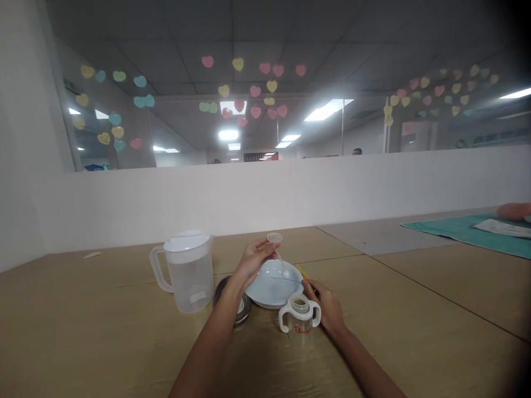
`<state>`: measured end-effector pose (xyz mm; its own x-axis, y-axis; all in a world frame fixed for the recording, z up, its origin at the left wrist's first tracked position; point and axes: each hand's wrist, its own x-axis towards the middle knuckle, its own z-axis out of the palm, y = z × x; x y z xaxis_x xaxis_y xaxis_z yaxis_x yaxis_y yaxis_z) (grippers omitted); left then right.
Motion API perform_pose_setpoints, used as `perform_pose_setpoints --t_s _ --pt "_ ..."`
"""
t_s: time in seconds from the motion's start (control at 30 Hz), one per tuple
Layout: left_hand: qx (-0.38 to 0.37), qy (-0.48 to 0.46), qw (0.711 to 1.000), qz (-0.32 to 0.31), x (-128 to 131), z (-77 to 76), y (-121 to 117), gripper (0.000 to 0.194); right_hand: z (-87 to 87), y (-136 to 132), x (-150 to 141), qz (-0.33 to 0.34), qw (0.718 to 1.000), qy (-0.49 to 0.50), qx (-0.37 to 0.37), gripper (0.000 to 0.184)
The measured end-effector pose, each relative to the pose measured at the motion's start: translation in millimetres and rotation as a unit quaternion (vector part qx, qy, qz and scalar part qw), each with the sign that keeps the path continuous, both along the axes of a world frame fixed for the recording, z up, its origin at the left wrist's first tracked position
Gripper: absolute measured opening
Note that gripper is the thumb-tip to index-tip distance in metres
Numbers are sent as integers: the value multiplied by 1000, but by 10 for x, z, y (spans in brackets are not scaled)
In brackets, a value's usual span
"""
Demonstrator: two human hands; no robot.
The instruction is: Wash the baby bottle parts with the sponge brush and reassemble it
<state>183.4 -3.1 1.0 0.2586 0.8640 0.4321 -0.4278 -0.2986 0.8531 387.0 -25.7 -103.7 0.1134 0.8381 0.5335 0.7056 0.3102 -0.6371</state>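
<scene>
A wide tan table (pixel 415 331) fills the lower view, with a low white wall behind it and glass above dotted with paper hearts. At the far right edge lies a teal mat (pixel 464 232).

The largest thing near the hands is a translucent plastic jug (pixel 188 272) with a lid and a handle on its left, standing upright to the left of the arms. Just right of it, partly hidden by the left forearm, sits a dark round dish (pixel 244 312). Beyond that is a pale blue bowl (pixel 269 287), between the 2 hands.

In front of the bowl stands a clear baby cup (pixel 299 318), upright, open at the top, with 2 white handles and small red lettering on its side; it is just beside the right hand.

The left hand (pixel 253 262) is raised over the bowl, fingers pinched on a small round whitish cap piece (pixel 274 238) with a thin straw hanging from it toward the bowl.

The right hand (pixel 327 307) rests low, fingers closed on a thin brush (pixel 290 279) with a yellow grip, its wire reaching across the bowl.
</scene>
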Motion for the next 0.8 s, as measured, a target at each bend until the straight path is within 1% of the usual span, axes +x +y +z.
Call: perform_pose_setpoints --t_s 0.07,0.1,0.2,0.33,0.43,0.53,0.7,0.8 --pt "3 20 999 -49 53 100 -152 44 7 -3 3 4 1000 0 -3 54" --pt "5 39 997 -67 80 126 -211 45 13 -7 4 9 1000 0 -5 54" --pt "14 81 992 -100 151 123 -300 49 36 -29 3 27 1000 -5 -10 55" --pt "15 111 988 -108 213 41 -290 52 55 -53 3 35 999 -12 -19 58" --pt "19 141 983 -114 228 13 -289 50 53 -50 7 29 999 -11 -26 58" --pt "39 170 978 -118 216 35 -315 48 50 -39 11 29 999 -14 -28 58" --pt "55 176 979 -88 191 93 -355 49 57 -46 9 39 999 -25 -14 57" --pt "64 184 976 -99 199 97 -371 48 56 -56 17 36 999 -32 -10 56"
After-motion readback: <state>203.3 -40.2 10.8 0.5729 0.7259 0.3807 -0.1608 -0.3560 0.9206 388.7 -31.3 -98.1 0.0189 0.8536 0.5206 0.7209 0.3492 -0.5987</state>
